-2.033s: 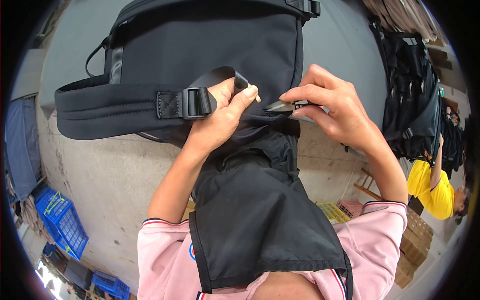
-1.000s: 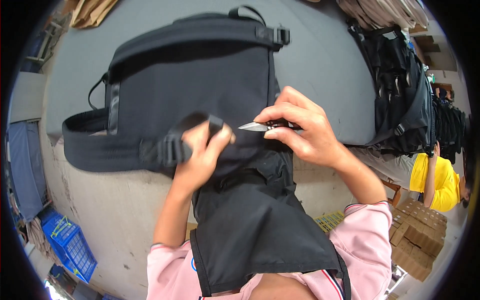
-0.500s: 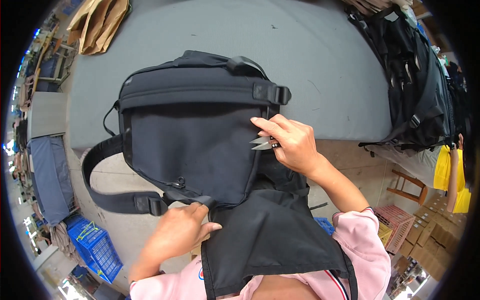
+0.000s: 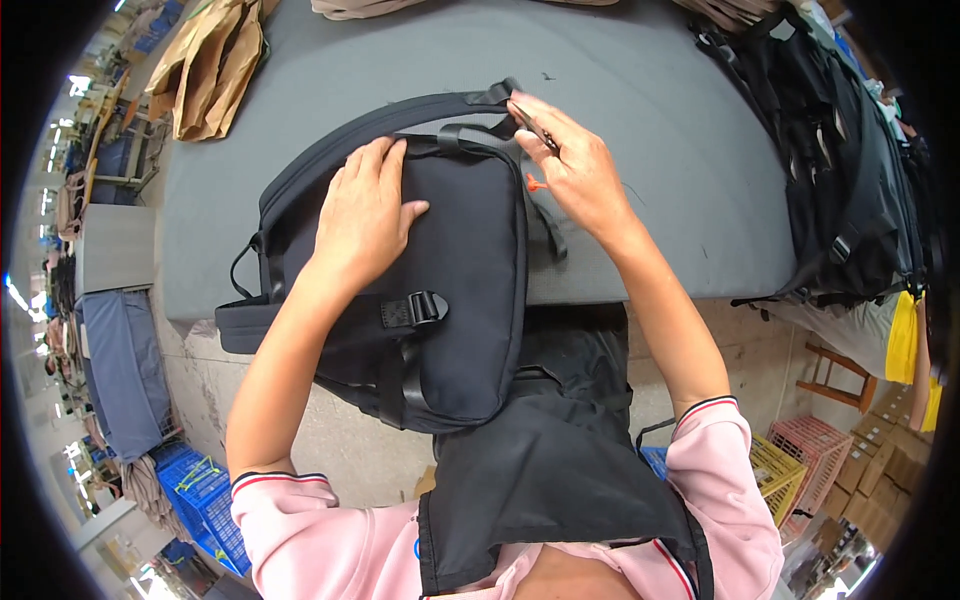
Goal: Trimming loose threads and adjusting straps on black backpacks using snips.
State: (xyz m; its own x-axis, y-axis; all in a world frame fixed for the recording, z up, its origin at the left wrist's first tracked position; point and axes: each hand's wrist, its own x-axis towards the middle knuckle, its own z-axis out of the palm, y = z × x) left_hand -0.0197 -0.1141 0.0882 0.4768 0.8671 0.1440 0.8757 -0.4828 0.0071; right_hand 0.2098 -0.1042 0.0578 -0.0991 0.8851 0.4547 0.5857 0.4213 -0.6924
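A black backpack (image 4: 465, 260) lies on the grey-topped table (image 4: 640, 200), its near end hanging over the front edge toward my apron. My left hand (image 4: 365, 205) rests on its upper part, fingers stretched out and thumb apart, touching the fabric near the far seam. Thread snips (image 4: 538, 132) sit in my right hand (image 4: 575, 170), with an orange piece showing under the palm. The right fingertips touch the end of the padded shoulder strap (image 4: 400, 110) beyond the bag. Another strap with a black buckle (image 4: 427, 307) crosses the bag's front.
More black bags (image 4: 830, 150) are piled at the table's right end. Brown paper (image 4: 210, 70) stands at the far left corner. Blue (image 4: 205, 500) and pink (image 4: 810, 455) crates flank me on the floor. A wooden stool (image 4: 838, 378) and a person in yellow (image 4: 905, 340) are at the right.
The backpack has turned and its straps have shifted. My left hand went from the near strap up onto the bag. My right hand moved farther out, still with the snips.
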